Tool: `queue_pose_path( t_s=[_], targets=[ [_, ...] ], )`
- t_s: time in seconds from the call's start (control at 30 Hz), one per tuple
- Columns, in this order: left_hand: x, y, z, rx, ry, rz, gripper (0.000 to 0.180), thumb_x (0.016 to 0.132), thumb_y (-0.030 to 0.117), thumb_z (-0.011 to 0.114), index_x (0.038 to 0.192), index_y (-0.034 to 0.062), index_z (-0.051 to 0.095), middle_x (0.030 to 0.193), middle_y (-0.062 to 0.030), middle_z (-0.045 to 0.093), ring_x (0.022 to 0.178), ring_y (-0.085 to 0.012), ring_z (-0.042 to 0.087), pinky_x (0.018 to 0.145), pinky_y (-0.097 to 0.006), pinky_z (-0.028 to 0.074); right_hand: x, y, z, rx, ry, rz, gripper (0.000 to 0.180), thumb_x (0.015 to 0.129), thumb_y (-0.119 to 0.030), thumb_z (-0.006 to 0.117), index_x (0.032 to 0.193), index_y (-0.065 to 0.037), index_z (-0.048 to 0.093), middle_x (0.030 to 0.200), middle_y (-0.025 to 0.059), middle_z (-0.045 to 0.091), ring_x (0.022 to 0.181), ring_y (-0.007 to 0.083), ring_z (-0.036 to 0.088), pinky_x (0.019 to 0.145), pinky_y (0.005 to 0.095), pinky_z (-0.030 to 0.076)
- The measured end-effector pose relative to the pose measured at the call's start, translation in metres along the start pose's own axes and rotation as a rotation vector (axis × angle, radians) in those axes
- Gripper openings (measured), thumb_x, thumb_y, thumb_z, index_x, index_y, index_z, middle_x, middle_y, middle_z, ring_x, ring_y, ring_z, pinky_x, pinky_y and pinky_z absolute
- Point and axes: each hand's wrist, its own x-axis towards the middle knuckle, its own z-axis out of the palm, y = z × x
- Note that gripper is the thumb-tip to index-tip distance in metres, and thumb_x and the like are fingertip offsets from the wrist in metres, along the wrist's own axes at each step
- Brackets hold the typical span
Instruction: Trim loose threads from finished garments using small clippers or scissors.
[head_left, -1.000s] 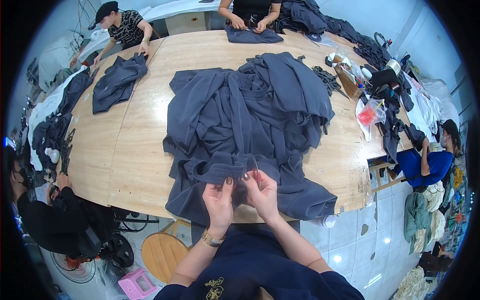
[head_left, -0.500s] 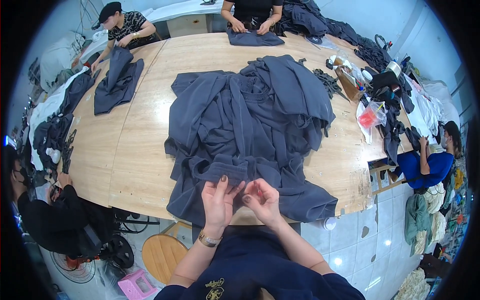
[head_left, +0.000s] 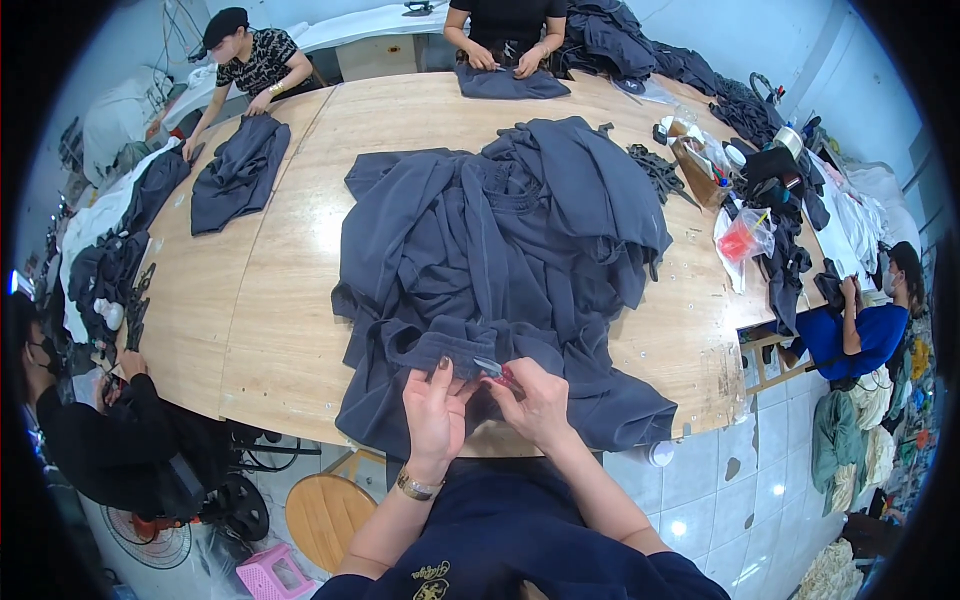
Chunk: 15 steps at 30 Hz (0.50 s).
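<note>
A heap of dark grey garments (head_left: 420, 215), with gathered elastic bands showing, lies on the table in front of me. At its near edge my left hand (head_left: 434, 420) pinches a gathered elastic band (head_left: 430, 348) between thumb and fingers. My right hand (head_left: 535, 402) is closed around small thread snips (head_left: 488, 366) with red handles. Their metal blades point left, close to the band and the left fingertips. Whether the blades touch the cloth or a thread, I cannot make out.
The wooden table (head_left: 285, 290) reaches far ahead. Co-workers handle dark cloth at its far side and left; another person (head_left: 860, 330) sits at right. A cup of red drink (head_left: 740, 238) stands among clutter at right. A round stool (head_left: 330, 520) is by my left.
My right hand has turned, and the snips' blades now show beside the band. The left hand keeps its hold. At far left, a co-worker's raised garment now lies flatter.
</note>
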Motion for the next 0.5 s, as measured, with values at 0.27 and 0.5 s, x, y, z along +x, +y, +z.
queue_pose_path(
  t_s=[0.27, 0.5],
  targets=[
    [-0.0006, -0.0023, -0.0021, 0.030, -0.002, 0.018, 0.018, 0.094, 0.010, 0.044, 0.110, 0.0038, 0.050, 0.105, -0.0107, 0.060, 0.092, -0.0191, 0.062, 0.078, -0.034, 0.053, 0.0024, -0.0041, -0.0029, -0.103, -0.058, -0.054, 0.021, 0.070, -0.015, 0.072, 0.076, -0.002, 0.057, 0.066, 0.0090, 0.056, 0.053, 0.0227, 0.058, 0.046, 0.0292, 0.043],
    [-0.0021, -0.0047, -0.0016, 0.026, -0.008, 0.045, 0.018, 0.095, 0.009, 0.042, 0.110, 0.0034, 0.050, 0.105, -0.0109, 0.060, 0.092, -0.0187, 0.062, 0.078, -0.034, 0.053, 0.0028, -0.0055, -0.0016, -0.089, -0.046, -0.042, 0.021, 0.071, -0.015, 0.072, 0.076, -0.002, 0.057, 0.065, 0.0090, 0.055, 0.051, 0.0223, 0.057, 0.046, 0.0290, 0.043]
  ],
)
